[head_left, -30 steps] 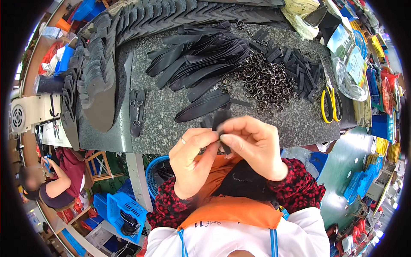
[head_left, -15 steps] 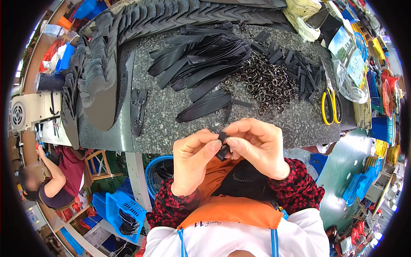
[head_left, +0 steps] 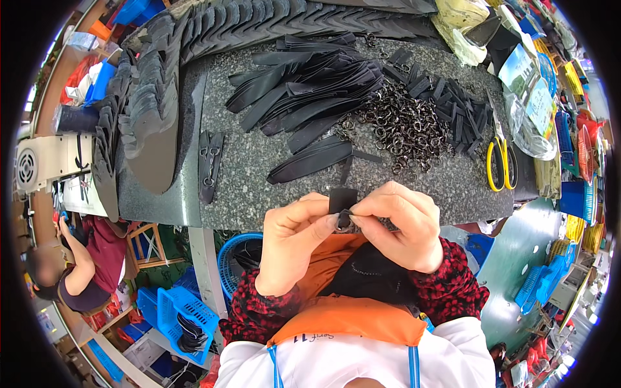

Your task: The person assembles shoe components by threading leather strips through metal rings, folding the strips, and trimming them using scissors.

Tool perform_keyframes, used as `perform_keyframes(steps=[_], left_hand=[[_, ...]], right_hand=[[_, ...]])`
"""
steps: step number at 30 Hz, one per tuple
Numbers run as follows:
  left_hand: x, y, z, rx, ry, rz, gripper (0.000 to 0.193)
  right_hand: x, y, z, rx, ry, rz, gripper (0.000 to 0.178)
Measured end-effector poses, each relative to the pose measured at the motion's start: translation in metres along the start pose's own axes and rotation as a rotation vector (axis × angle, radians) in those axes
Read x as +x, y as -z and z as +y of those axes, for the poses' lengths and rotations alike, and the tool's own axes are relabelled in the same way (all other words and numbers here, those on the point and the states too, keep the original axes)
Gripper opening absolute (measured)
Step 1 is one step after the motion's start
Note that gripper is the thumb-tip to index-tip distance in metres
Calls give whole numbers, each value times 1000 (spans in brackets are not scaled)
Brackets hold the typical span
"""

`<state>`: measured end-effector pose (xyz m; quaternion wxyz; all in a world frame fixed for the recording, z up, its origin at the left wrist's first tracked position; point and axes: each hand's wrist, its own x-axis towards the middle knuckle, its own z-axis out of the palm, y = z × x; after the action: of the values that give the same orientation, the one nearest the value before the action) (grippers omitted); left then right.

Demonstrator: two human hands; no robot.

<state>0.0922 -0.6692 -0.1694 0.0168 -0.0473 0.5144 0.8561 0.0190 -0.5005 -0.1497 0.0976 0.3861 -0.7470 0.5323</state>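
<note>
Just off the near edge of the grey speckled table (head_left: 259, 200), a black strap (head_left: 343, 199) is pinched between both my hands. My left hand (head_left: 291, 242) has its fingers closed on the left side of it. My right hand (head_left: 406, 226) pinches it at the right, over a small dark folded part. A glint below may be a metal ring, too small to make out. Beyond my fingers lie a pile of long black straps (head_left: 307, 87), a heap of dark metal clasps (head_left: 407, 123) and many short black strips (head_left: 462, 113).
Scissors with yellow handles (head_left: 499, 158) lie at the right. Two black straps with metal clasps (head_left: 209, 168) sit at the left, near stacked curved black pieces (head_left: 152, 155). Blue baskets (head_left: 187, 317) stand below left. Another person (head_left: 84, 265) works at far left.
The black strap now stands up flatter and wider above my fingertips. Both hands have shifted slightly, with my right hand a little farther right.
</note>
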Motion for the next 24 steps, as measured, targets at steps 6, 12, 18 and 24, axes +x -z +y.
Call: perform_keyframes(steps=[6, 12, 18, 24], left_hand=[[-4, -11, 5, 49, 23, 116, 24], [-6, -3, 0, 263, -49, 88, 22], [-6, -17, 2, 227, -171, 160, 17], [-8, -15, -4, 67, -43, 151, 15]], right_hand=[[-1, 2, -2, 9, -61, -17, 19], [-1, -2, -6, -43, -106, 7, 18], [-4, -12, -9, -34, -122, 37, 19], [-3, -7, 2, -117, 61, -109, 25]])
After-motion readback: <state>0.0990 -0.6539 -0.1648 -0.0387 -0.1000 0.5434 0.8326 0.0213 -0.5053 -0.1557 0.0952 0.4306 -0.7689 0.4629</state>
